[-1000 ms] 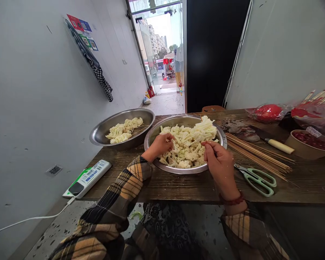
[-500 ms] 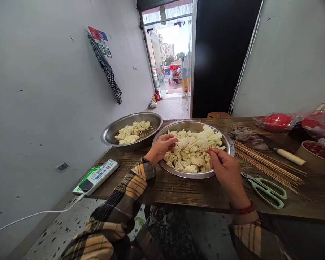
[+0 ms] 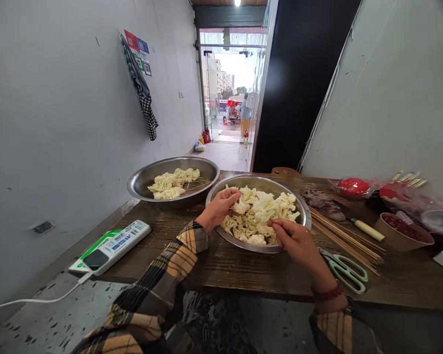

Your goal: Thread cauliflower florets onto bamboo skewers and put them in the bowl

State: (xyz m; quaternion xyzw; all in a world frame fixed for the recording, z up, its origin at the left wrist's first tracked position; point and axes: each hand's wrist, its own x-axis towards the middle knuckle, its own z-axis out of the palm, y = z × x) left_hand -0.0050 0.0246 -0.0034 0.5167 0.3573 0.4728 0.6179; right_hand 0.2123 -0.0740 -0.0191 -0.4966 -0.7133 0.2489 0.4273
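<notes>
My left hand (image 3: pixel 223 207) pinches a cauliflower floret (image 3: pixel 239 206) over the left part of a steel bowl (image 3: pixel 307 211). Loose cauliflower pieces (image 3: pixel 262 209) fill much of this bowl. At its right side, my right hand (image 3: pixel 293 241) is closed, thumb against fingers, on what looks like a thin bamboo skewer; only a small brownish end shows and the rest cannot be made out. A second steel bowl (image 3: pixel 136 183) to the left holds cauliflower on skewers (image 3: pixel 170 184). More bamboo skewers (image 3: pixel 347 238) lie in a bundle right of my right hand.
Green-handled scissors (image 3: pixel 349 273) and a wooden-handled knife (image 3: pixel 369 229) lie on the right, near a tub of red contents (image 3: pixel 402 228) and plastic-wrapped red items (image 3: pixel 354 188). A white device with a cable (image 3: pixel 114 248) sits at the table's left edge. A wall stands close on the left.
The view has shifted, so the table's things appear farther left and slightly lower. A floret now shows plainly at my left fingertips. My hands are somewhat closer together.
</notes>
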